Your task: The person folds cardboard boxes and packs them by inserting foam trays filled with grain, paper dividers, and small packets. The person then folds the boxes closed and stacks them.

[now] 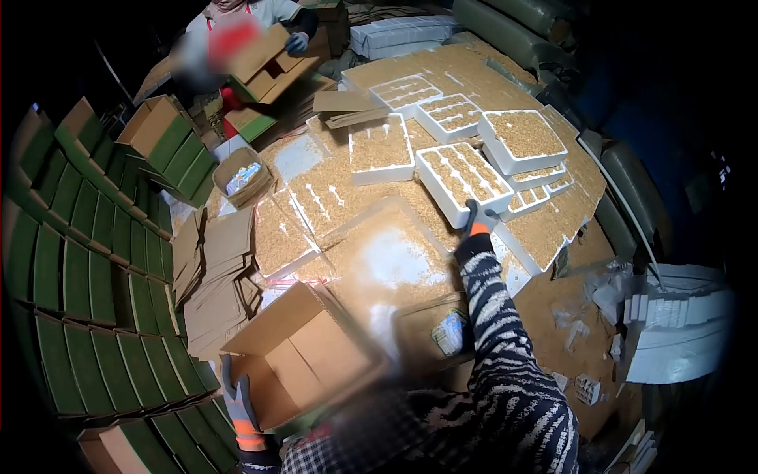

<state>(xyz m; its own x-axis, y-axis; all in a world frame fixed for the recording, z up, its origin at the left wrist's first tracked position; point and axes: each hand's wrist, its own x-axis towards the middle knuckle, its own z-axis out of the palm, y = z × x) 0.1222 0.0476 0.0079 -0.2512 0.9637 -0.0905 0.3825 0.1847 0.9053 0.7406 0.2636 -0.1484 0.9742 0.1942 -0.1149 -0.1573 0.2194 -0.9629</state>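
Note:
My left hand (241,400), in a grey glove with an orange cuff, grips the left wall of an open cardboard box (316,347). No contents show in the box, which tilts in front of me. My right hand (478,218), gloved the same way at the end of a striped sleeve, holds the near rim of a white foam tray (442,193). Rows of sawdust-like filling with white dividers show inside that tray. Next to it, another filled foam tray (525,142) rests on stacked trays. A shallow carton (410,332) with printed packets sits below my right forearm.
Stacked green boxes (95,308) wall off the left. Flattened cardboard (221,276) lies beside them. Across the sawdust-covered table (466,67), a co-worker's gloved hand (297,42) holds another box (272,67). White foam pieces (679,332) are piled at right.

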